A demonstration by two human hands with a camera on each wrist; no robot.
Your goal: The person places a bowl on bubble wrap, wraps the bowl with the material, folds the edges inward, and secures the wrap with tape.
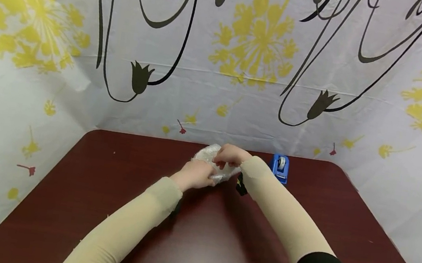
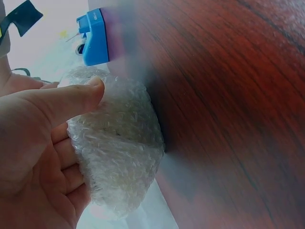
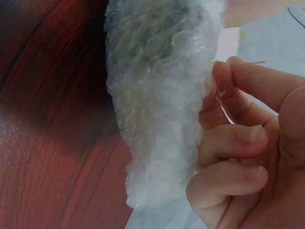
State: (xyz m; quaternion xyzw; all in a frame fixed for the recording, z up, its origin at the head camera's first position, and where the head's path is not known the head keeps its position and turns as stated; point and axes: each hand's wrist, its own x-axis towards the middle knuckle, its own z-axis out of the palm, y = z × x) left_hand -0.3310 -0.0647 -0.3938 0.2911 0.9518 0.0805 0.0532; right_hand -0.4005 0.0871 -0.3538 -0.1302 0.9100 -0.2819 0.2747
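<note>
A bundle wrapped in clear bubble wrap (image 1: 222, 176) is at the far side of the dark red table, between both hands. My left hand (image 1: 198, 173) grips it, thumb lying across the wrap (image 2: 114, 138) and fingers behind. Something darker shows through the bubble layers in the right wrist view, but its kind is hidden. My right hand (image 1: 230, 155) is at the bundle's far right side. Its thumb and forefinger (image 3: 259, 78) pinch at the edge of the bubble wrap (image 3: 162, 119), where a thin clear strip shows, while the other fingers are curled beside it.
A blue tape dispenser (image 1: 280, 168) stands at the table's back edge, right of the hands. Under the right wrist is a small black and yellow item (image 1: 241, 185). The dark red table (image 1: 131, 156) meets a white flower-patterned sheet (image 1: 201, 86) at back and sides.
</note>
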